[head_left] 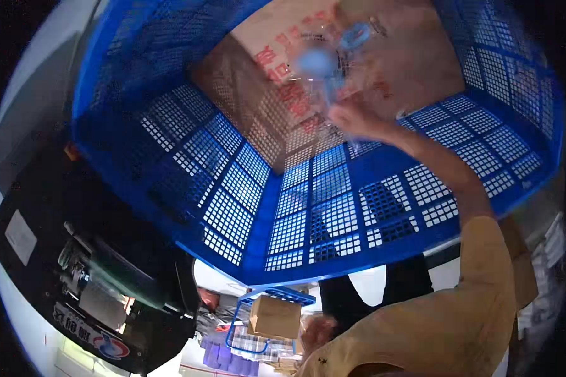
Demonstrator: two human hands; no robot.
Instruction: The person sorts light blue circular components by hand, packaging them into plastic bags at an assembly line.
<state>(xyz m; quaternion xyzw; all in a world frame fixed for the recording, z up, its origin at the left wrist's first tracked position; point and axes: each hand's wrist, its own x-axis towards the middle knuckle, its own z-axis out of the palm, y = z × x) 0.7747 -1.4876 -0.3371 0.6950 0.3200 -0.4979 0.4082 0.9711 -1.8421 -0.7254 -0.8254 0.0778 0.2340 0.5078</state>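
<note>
My right hand [355, 120] reaches into a large blue plastic basket [258, 210], its fingers closed at the lower end of a light-blue item [317, 63]. Motion blurs this item; it has a round head, a narrow stem and what looks like clear wrapping. Beyond it lies a second blue piece, oval and ring-like [356, 36], on brown cardboard [415, 60] with red printed characters. What appears to be my left hand [317, 330] is low in the view beside my yellow-brown shirt, too blurred to make out its fingers.
A black machine [107, 301] with a label and a roller-like part stands at lower left. Below the basket, a blue-framed cart [236, 327] carries a cardboard box [274, 317], near purple stacked packs [233, 359]. Clear plastic bags [550, 276] sit at the right edge.
</note>
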